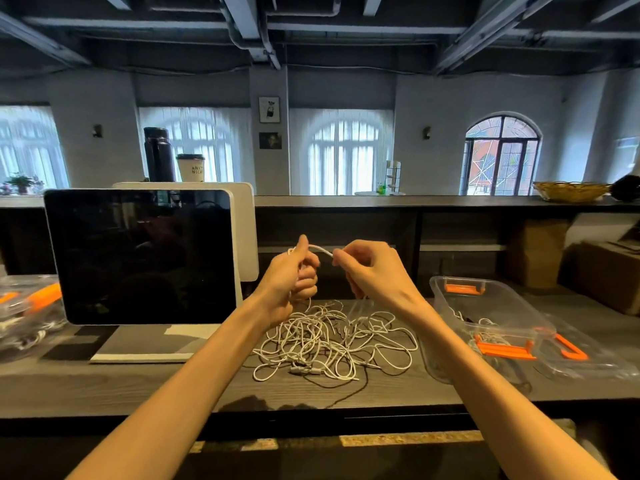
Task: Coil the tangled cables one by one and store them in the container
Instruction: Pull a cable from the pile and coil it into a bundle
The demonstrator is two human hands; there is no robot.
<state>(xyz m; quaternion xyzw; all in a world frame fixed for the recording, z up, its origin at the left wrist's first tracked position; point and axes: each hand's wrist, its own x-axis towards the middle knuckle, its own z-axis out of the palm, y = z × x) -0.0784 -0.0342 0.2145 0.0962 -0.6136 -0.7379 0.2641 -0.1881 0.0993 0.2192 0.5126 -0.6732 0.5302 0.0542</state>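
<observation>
Most of the work was judged to be still ahead. A large tangle of white cables (329, 341) lay heaped on the desk (104, 386) at the centre of the frame, with many loops crossed over one another and nothing in it coiled. One white cable (320, 250) was held raised above the heap, stretched in a short span between the two hands. It was gripped by the left hand (294, 275), whose fingers were curled round it with the thumb up, and pinched at its other end by the fingers of the right hand (367, 268). The clear container (485, 306) with orange latches stood open at the right of the frame, and some white cable could be seen inside it, though whether coiled could not be told. A loose lid (585, 358) lay just beside it.
</observation>
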